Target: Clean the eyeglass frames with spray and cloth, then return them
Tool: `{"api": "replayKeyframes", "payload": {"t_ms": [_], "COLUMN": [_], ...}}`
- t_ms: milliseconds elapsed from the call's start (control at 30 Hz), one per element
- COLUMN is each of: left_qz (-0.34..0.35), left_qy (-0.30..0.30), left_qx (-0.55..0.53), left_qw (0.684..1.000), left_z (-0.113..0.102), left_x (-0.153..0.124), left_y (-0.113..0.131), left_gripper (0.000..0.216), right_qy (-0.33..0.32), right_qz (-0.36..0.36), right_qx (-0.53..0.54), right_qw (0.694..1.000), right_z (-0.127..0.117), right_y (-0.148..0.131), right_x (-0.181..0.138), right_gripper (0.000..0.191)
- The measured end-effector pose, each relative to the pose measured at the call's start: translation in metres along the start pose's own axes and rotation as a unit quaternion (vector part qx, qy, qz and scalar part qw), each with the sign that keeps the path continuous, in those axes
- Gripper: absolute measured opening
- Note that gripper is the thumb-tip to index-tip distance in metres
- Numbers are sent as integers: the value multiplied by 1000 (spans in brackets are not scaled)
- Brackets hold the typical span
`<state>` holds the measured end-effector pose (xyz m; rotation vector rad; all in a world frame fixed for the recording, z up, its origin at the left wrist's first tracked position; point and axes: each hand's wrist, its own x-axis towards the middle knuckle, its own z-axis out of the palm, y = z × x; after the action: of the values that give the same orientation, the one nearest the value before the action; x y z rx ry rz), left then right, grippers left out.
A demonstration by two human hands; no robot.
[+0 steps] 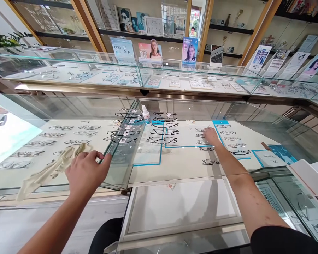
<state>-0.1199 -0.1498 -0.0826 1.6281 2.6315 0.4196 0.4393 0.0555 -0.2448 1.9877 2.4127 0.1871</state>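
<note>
My left hand (88, 169) is over the left glass case, its fingers curled. A cream cloth (49, 171) trails from its far side, crumpled and drooping to the left. The thumb and index tip are by the upright glass divider (122, 135). My right hand (211, 136) reaches down inside the middle case, fingertips together at a thin-framed pair of eyeglasses (200, 130) near the top of a short column. The fingers partly hide that pair. Below it lie more eyeglasses, among them a dark-framed pair (211, 162).
A white spray bottle (146, 114) stands near the divider. Dark eyeglasses (163, 132) line up beside it. Pale frames (39, 143) fill the left case. A white drawer or panel (180, 208) sits below the case front. Behind runs another glass showcase (140, 76) with advertising cards.
</note>
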Motion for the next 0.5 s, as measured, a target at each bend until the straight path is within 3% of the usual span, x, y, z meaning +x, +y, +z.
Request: {"api": "replayKeyframes", "payload": {"t_ms": [333,433,500], "left_qz": [-5,-3,-1], "left_qy": [-8,-7,-6], "left_qx": [-3,-5,-4], "left_qw": [1000,1000,1000], "left_z": [-4,-2,-1], "left_x": [-2,-2,-2], "left_y": [2,1,0], "left_gripper": [37,37,37], "right_qy": [30,56,64], "right_qz": [19,6,-30], "right_qx": [12,22,31], "right_qw": [999,998,997], "right_z": [-24,-38,-46], "right_y": [-9,-31,-61], "right_x": [-15,-22,-30], "right_gripper": [34,38,38]}}
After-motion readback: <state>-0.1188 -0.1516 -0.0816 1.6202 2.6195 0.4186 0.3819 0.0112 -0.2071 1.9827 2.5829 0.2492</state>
